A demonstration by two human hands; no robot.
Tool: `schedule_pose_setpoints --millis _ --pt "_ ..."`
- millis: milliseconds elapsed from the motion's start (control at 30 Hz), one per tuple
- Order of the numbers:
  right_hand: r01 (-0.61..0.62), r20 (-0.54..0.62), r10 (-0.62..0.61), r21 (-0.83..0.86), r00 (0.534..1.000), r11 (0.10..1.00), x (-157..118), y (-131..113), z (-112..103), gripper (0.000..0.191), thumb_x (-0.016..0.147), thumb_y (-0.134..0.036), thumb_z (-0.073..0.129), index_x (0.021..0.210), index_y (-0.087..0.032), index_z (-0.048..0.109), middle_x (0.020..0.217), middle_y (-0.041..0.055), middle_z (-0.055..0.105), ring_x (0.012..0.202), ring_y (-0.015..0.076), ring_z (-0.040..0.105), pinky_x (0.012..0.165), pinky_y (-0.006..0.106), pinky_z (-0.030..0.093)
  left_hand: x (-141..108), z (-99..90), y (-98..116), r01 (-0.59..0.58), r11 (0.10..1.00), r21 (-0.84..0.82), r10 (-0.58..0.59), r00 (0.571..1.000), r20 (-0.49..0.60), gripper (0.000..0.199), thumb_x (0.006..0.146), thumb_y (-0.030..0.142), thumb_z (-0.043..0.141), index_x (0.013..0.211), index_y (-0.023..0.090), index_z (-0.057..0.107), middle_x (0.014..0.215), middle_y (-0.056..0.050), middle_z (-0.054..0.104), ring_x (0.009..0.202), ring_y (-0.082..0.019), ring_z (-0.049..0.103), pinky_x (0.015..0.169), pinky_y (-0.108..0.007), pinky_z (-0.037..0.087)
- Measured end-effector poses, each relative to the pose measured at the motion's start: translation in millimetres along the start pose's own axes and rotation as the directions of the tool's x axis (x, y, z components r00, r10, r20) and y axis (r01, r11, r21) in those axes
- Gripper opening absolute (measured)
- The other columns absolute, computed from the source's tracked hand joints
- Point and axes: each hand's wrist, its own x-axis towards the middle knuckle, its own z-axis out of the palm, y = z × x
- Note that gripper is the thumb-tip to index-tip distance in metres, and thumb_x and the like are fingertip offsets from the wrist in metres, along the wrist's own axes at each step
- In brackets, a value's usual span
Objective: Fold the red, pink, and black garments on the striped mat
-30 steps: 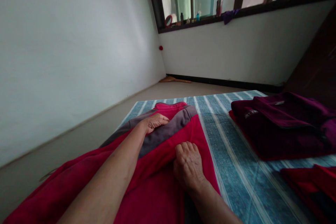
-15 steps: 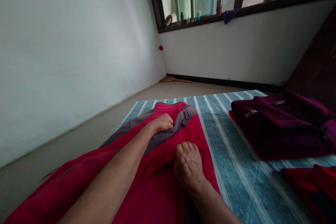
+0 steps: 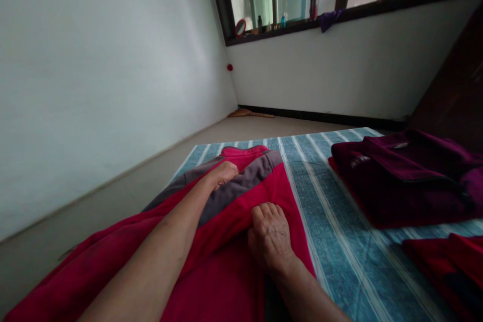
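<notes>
Red fleece jacket with grey shoulder bands is spread from the near left up to the middle, lying on a blue cloth with white stripes, its collar at the far end. The left hand is on the grey band near that collar, grip curled in, but I can't tell whether it's pinching any fabric. Just right of it and nearer, the right hand is on the red part by the jacket's right edge. Knuckles up, fingers bent down, thumb hidden, so no telling if that grip has hold of the cloth either. Way back on the window sill there's a pinkish-red cylindrical flask, standing upright. Over on the right sits a folded dark purple garment on top of something red, with a folded bright red garment nearer, at the picture's edge.
</notes>
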Motion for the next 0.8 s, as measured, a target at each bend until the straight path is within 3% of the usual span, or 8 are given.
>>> schedule_pose_setpoints --millis 233,367,567,800 --pt "-0.010 -0.011 0.010 -0.001 1.000 1.000 -0.9 0.0 0.4 0.016 0.064 -0.006 0.050 0.069 -0.021 0.053 0.070 0.0039 0.055 0.069 0.0209 0.044 0.068 0.034 0.031 -4.4 -1.8 -1.1 0.018 0.971 -0.239 -0.011 1.000 0.029 0.028 0.064 0.044 0.055 0.055 0.018 0.052 0.052 0.003 0.047 0.054 -0.012 0.045 0.050 -0.023 0.032" --pt "-0.006 0.005 0.006 0.001 1.000 1.000 -0.4 0.4 0.5 0.015 0.063 -0.007 0.051 0.070 -0.020 0.054 0.070 0.0039 0.055 0.068 0.0207 0.044 0.068 0.034 0.031 -15.2 -14.7 -1.9 0.048 0.947 -0.319 -0.004 0.991 0.135 0.030 0.058 0.047 0.059 0.061 0.018 0.055 0.057 0.003 0.051 0.053 -0.012 0.045 0.050 -0.023 0.035" --pt "-0.008 0.021 0.008 0.000 1.000 1.000 -0.4 0.7 0.6 0.016 0.062 -0.007 0.052 0.070 -0.020 0.055 0.070 0.0044 0.055 0.067 0.0206 0.044 0.068 0.034 0.031 -27.0 -27.6 -6.8 0.164 0.956 -0.243 -0.091 0.954 0.285 0.024 0.054 0.040 0.063 0.065 0.019 0.059 0.050 0.003 0.048 0.045 -0.012 0.040 0.042 -0.023 0.028" --pt "-0.009 0.034 0.009 -0.006 0.999 1.000 -0.3 0.4 0.0 0.015 0.065 -0.006 0.050 0.070 -0.020 0.053 0.071 0.0044 0.055 0.068 0.0204 0.044 0.069 0.034 0.032 -20.6 -23.9 -1.1 0.126 0.985 -0.119 -0.090 0.958 0.271 0.011 0.048 0.029 0.060 0.052 0.019 0.059 0.046 0.004 0.048 0.046 -0.011 0.040 0.044 -0.022 0.029"
